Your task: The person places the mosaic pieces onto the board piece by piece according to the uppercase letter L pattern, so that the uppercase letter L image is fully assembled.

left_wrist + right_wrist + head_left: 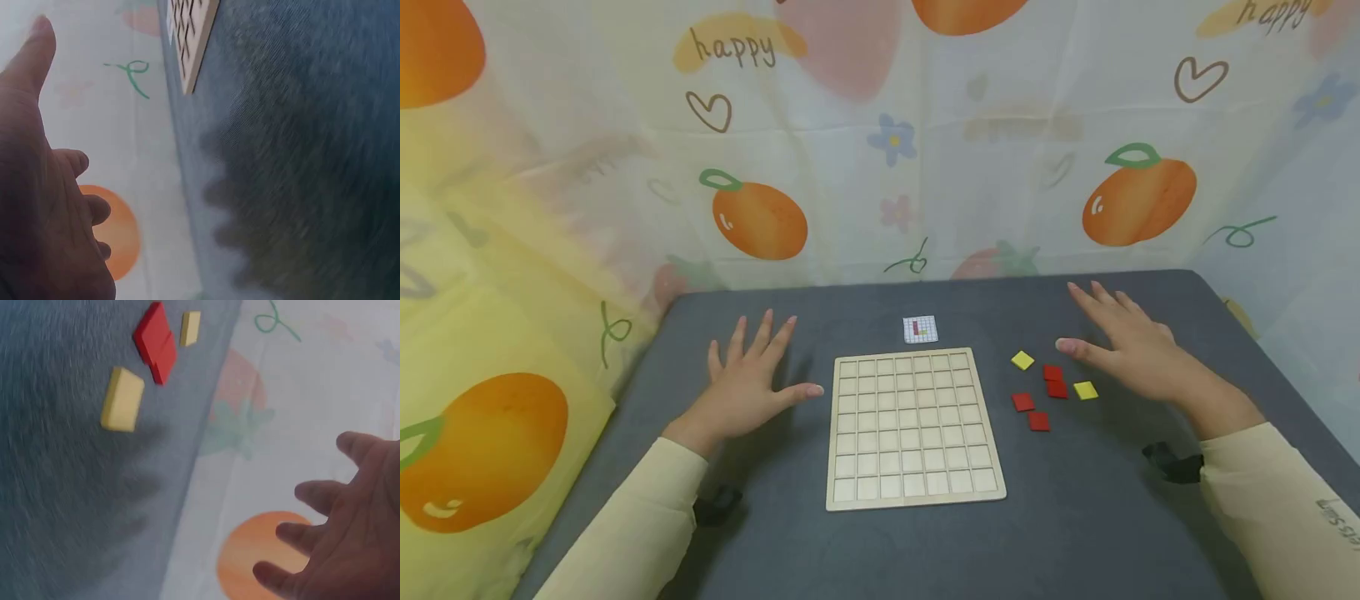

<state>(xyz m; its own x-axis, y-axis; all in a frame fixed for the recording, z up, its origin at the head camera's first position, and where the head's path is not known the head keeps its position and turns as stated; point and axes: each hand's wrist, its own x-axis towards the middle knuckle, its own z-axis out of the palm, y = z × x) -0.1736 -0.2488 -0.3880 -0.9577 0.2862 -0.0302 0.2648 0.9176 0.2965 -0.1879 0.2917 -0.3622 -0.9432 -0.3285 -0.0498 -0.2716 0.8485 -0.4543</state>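
Note:
A pale wooden grid board [911, 429] with square cells lies on the grey table, its cells bare. To its left, my left hand [741, 387] is held above the table with fingers spread, touching nothing. My right hand [1135, 346] hovers on the other side, fingers extended and holding nothing. Between the board and that hand lie several red square tiles [1039, 422] and two yellow ones, one farther back [1022, 360] and one nearer the hand [1086, 390]. The right wrist view shows a yellow tile [122, 400] close to red tiles [155, 337]. Behind the board sits a small printed grid card [920, 329].
The grey table [917, 554] ends at the back against a printed cloth [850, 167] with oranges and hearts. Yellowish cloth [490, 350] hangs along the left side. Dark straps [1172, 463] hang at both wrists.

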